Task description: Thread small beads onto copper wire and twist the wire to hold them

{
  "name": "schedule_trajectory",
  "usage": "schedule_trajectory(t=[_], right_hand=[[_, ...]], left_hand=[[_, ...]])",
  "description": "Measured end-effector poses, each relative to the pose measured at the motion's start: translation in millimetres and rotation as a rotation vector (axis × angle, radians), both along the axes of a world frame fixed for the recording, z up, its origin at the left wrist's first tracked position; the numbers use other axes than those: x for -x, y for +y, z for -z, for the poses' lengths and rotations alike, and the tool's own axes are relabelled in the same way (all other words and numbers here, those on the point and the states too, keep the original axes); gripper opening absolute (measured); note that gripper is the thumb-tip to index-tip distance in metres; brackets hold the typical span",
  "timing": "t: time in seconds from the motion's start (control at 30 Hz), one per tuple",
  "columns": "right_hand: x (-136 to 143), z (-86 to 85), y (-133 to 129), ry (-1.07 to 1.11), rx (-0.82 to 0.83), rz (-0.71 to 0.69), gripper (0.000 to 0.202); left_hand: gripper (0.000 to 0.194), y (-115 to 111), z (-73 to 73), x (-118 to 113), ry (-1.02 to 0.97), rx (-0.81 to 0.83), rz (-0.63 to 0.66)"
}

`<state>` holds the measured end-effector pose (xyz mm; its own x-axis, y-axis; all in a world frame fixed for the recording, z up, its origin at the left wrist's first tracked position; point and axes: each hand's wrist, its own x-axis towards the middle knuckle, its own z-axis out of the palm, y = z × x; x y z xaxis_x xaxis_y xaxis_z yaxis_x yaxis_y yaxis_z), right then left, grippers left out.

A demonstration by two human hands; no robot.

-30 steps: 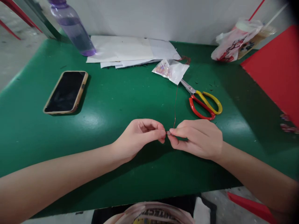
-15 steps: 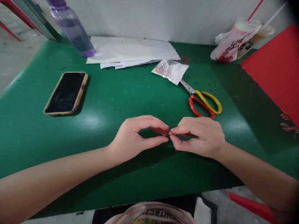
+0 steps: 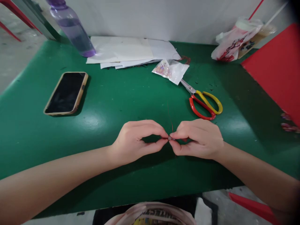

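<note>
Between my two hands is a tiny greyish bead (image 3: pixel 170 138), with a thin reddish thread (image 3: pixel 172 123) rising behind it. My left hand (image 3: pixel 140 139) pinches at the bead's left side with thumb and forefinger. From the other side, my right hand (image 3: pixel 199 137) pinches the same small piece, fingertips almost meeting those of the left. The bead's exact shape is too small to make out. Beyond my right hand lie scissors (image 3: pixel 192 91) with one red and one yellow handle loop, their blade tips under a small clear bag (image 3: pixel 172 70) of small pieces.
A phone (image 3: pixel 67 93) lies at the left of the green table (image 3: pixel 126 90). A purple water bottle (image 3: pixel 73 31) stands behind it, beside white papers (image 3: pixel 122 50). Bagged drinks (image 3: pixel 231 42) with straws and a red panel (image 3: pixel 276 65) are at the right. Reddish thread (image 3: pixel 186 59) lies behind the small bag.
My left thumb and forefinger have closed onto the bead from a looser gap. Both hands and the bead have shifted slightly toward me.
</note>
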<state>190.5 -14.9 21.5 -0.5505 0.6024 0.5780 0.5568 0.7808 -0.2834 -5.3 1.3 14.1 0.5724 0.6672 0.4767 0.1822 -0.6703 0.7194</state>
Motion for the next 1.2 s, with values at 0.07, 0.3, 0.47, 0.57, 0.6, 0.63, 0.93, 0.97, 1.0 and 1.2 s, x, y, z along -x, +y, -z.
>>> schedule_trajectory(t=[0.07, 0.3, 0.47, 0.57, 0.6, 0.63, 0.93, 0.97, 1.0, 1.2], right_hand=[[-0.4, 0.1, -0.2, -0.001, 0.001, -0.027, 0.008], [0.4, 1.2, 0.4, -0.006, 0.012, -0.035, 0.008], [0.0, 2.7, 1.2, 0.001, -0.004, -0.05, 0.008], [-0.9, 3.3, 1.3, -0.016, -0.004, -0.058, 0.009], [-1.2, 3.6, 1.2, -0.018, -0.003, -0.058, 0.009], [-1.4, 3.8, 1.0, -0.021, -0.001, -0.057, 0.009], [-2.0, 1.6, 2.9, -0.045, 0.031, -0.081, 0.007], [-2.0, 1.1, 3.1, -0.05, 0.035, -0.088, 0.007], [-2.0, 0.9, 3.1, -0.051, 0.032, -0.091, 0.008], [-0.9, 0.3, 1.0, -0.041, 0.0, -0.067, 0.008]], left_hand=[[0.008, -0.9, 0.2, -0.9, -0.001, 0.007, -0.009], [0.009, -4.9, 2.1, -2.4, -0.033, 0.065, -0.07], [0.01, -8.2, 3.6, -2.4, -0.063, 0.158, -0.101], [0.009, -8.6, 3.2, -1.9, -0.077, 0.169, -0.087], [0.009, -8.5, 3.0, -1.8, -0.08, 0.17, -0.086], [0.009, -8.4, 2.9, -1.7, -0.081, 0.171, -0.086], [0.008, -6.3, 2.4, -0.8, -0.039, 0.168, -0.065], [0.007, -5.8, 2.2, -0.7, -0.037, 0.16, -0.054], [0.007, -5.4, 2.0, -0.7, -0.037, 0.151, -0.046], [0.008, -5.1, 0.8, -1.6, -0.049, 0.109, -0.017]])
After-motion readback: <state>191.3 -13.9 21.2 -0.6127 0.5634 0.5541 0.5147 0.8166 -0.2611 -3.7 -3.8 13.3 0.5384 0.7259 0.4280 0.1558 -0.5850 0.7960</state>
